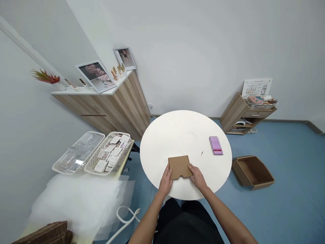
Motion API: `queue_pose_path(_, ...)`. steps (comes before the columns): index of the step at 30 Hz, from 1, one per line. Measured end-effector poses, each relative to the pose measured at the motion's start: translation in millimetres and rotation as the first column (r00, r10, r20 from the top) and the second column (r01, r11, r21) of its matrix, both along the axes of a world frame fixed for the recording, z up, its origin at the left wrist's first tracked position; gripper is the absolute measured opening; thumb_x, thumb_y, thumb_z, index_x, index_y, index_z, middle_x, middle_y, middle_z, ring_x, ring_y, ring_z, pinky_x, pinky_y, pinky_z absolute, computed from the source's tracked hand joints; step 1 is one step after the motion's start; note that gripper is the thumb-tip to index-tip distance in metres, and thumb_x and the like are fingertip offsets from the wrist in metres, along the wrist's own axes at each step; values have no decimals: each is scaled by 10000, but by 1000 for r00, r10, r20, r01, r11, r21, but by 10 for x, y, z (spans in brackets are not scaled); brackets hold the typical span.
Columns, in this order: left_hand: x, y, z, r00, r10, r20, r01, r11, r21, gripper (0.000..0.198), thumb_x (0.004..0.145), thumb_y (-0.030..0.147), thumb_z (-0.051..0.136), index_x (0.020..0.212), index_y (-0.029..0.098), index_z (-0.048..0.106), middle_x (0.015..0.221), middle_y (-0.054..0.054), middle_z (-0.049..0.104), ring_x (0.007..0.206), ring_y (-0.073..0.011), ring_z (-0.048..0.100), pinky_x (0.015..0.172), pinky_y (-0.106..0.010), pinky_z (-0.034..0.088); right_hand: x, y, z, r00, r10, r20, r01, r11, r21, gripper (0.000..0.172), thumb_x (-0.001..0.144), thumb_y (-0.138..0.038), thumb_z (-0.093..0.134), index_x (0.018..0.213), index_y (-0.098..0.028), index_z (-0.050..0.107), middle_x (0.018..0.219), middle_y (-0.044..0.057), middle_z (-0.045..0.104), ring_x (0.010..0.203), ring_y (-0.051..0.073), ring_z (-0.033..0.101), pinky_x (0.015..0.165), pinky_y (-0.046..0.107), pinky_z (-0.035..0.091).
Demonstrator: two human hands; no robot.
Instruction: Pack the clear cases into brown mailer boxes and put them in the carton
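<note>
A small flat brown cardboard box (180, 166) is at the near side of the round white table (182, 132), its lid down and a notch in its near edge. My left hand (166, 180) grips its left side, the fingers along the edge. On the right side my right hand (197, 177) holds it the same way, with the thumb near the top. Whether the box rests on the table or is slightly lifted I cannot tell. Farther right on the table lies a purple item (215, 145), blurred into blocks.
At the left, a side table carries a white basket of cards (110, 154), a clear plastic bin (80, 152) and white translucent sheets (76, 196). An open carton (254, 171) stands on the floor to the right. Wooden cabinets (127, 101) line the wall.
</note>
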State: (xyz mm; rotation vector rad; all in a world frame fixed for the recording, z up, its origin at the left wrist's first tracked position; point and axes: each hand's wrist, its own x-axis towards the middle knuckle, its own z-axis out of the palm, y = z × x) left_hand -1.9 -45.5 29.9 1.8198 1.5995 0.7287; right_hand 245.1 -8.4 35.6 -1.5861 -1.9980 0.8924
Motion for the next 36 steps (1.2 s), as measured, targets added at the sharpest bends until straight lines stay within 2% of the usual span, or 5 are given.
queue_pose_path(8, 215, -82, -105, 964, 211, 160, -188, 971, -146, 723, 812, 66, 442, 1496, 245, 290, 1572, -63, 270, 1441, -215, 242, 1151, -406, 328, -97, -120, -86, 991, -66, -118, 53, 992, -114, 699, 791, -107, 408, 1472, -258, 353, 1462, 27, 470, 1353, 191, 427, 1121, 410, 371)
queue_pose_path(17, 18, 635, 648, 916, 393, 88, -370, 907, -200, 369, 858, 198, 520, 1214, 172, 614, 1212, -117, 634, 1069, -207, 636, 940, -329, 505, -94, 600, 663, 995, -81, -60, 65, 972, -225, 347, 913, -296, 412, 1224, -260, 562, 1121, 56, 691, 1028, 218, 634, 853, 320, 464)
queue_pose_path(26, -106, 1163, 850, 924, 374, -83, -383, 901, -205, 265, 887, 258, 509, 1074, 193, 684, 1049, -91, 703, 1074, -231, 612, 978, -347, 428, -221, 1180, 1036, 990, -112, -84, 59, 878, -474, 93, 891, -313, 532, 901, -222, 536, 885, 35, 668, 720, 147, 638, 630, 258, 500)
queue_pose_path(31, -195, 1318, 906, 937, 338, -87, -349, 908, -234, 276, 889, 295, 511, 1063, 207, 706, 1151, -83, 701, 1122, -239, 605, 984, -338, 420, -221, 1417, 1096, 971, -173, -163, 36, 785, -618, 187, 841, -326, 637, 789, -190, 519, 918, 67, 673, 663, 134, 648, 562, 264, 548)
queue_pose_path(36, -276, 1403, 909, 953, 292, -76, -302, 916, -265, 228, 866, 276, 543, 977, 233, 737, 960, -44, 749, 1004, -214, 661, 917, -309, 463, -234, 1515, 1052, 971, -198, -132, 84, 804, -589, 227, 745, -314, 741, 696, -169, 573, 849, 77, 697, 601, 142, 656, 542, 271, 556)
